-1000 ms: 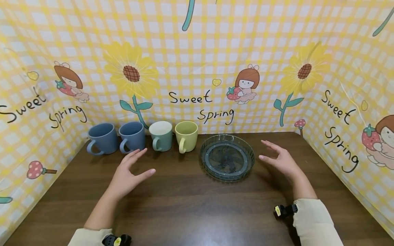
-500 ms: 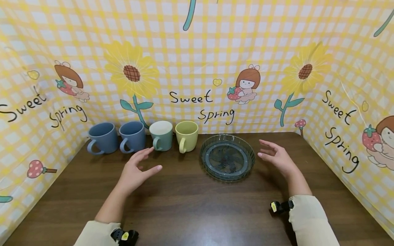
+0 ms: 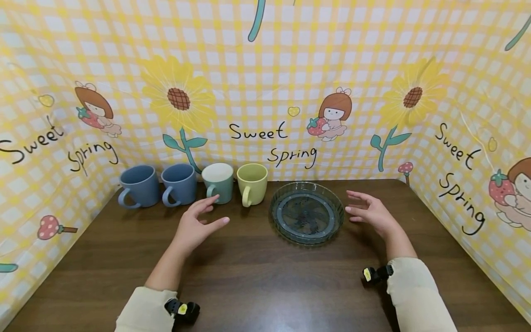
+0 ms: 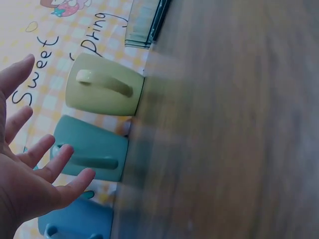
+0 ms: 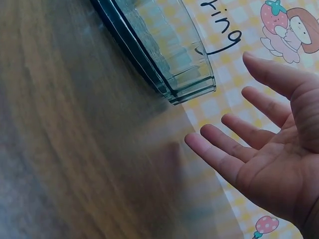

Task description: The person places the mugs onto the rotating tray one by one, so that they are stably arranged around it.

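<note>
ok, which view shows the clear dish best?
Head: the whole clear dish is in frame, rim, wall and base. Right wrist shows only part of its side, cut off at the top; left wrist just a small piece at the top edge.

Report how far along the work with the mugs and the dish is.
Done: nothing plainly; the four mugs stand upright in a row, with the dish to their right.
In hand: nothing held; the left hand is open before the mugs, the right hand open beside the dish.
Left: probably all the gripping, since neither hand has hold yet.
</note>
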Available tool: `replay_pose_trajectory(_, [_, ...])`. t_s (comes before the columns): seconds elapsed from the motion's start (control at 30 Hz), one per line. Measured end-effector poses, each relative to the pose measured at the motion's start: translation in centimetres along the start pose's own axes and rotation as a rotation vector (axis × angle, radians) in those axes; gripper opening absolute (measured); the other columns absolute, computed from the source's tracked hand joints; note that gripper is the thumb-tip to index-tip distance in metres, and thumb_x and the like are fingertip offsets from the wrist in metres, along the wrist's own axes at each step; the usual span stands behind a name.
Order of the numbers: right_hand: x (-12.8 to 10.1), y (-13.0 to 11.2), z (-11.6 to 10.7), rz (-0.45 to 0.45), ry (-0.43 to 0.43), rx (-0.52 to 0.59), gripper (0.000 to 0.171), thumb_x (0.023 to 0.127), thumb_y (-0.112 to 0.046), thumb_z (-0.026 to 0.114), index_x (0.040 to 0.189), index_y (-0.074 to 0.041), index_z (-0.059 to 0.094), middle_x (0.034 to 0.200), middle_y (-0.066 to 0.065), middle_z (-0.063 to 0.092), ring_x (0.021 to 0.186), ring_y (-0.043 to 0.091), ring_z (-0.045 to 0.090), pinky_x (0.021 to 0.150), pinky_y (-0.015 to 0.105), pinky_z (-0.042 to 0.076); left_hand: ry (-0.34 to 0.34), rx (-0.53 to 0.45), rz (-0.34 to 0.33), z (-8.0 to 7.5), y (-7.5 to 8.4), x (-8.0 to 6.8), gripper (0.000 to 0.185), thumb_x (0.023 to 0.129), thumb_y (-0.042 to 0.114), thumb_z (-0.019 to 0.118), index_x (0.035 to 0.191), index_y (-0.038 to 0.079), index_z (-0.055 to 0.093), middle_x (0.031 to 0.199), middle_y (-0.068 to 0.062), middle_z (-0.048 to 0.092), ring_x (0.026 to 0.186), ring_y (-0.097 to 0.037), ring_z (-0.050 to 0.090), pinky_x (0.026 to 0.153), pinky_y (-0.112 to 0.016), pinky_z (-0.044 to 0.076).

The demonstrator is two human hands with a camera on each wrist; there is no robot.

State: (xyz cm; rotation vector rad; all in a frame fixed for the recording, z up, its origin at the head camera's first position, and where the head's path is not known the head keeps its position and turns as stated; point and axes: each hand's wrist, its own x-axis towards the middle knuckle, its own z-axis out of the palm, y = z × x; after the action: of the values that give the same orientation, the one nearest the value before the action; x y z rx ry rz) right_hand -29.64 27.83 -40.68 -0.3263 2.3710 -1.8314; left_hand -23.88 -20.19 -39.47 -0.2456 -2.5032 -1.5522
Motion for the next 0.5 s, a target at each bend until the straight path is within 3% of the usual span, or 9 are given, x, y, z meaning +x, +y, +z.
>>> replay_pose_trajectory(0.1, [0.2, 0.0, 0.0, 0.006, -0.02, 0.005, 0.068, 0.094, -0.012, 0.067, 0.149, 0.003, 0.031, 0.153, 0.029, 0.024, 0.109, 0.016, 0.057, 0.09, 0.048, 0.054, -0.003, -0.037, 0.004, 0.5, 0.3, 0.3, 0.068, 0.08, 0.032, 0.083, 0.14, 0.017, 0.055, 0.144, -0.01, 0.044, 0.127, -0.034, 0.047, 0.099, -0.06, 0.043])
replay_pose_trajectory(0.33, [0.7, 0.1, 0.0, 0.036, -0.059, 0.043, 0.068, 0.096, -0.01, 0.063, 0.151, 0.004, 0.025, 0.153, 0.031, 0.022, 0.127, 0.041, 0.045, 0.092, 0.05, 0.053, -0.005, -0.101, -0.017, 1.4, 0.3, 1.0, 0.066, 0.081, 0.026, 0.082, 0.14, 0.015, 0.055, 0.144, -0.012, 0.045, 0.128, -0.035, 0.047, 0.101, -0.059, 0.043])
replay_pose_trajectory(0.5, [1.2, 0.5, 0.0, 0.068, -0.073, 0.089, 0.066, 0.098, -0.009, 0.059, 0.151, 0.005, 0.022, 0.152, 0.032, 0.023, 0.131, 0.048, 0.037, 0.091, 0.047, 0.054, -0.011, -0.134, -0.039, 2.0, 0.3, 1.6, 0.067, 0.081, 0.027, 0.082, 0.14, 0.014, 0.055, 0.144, -0.011, 0.045, 0.129, -0.033, 0.047, 0.103, -0.057, 0.041])
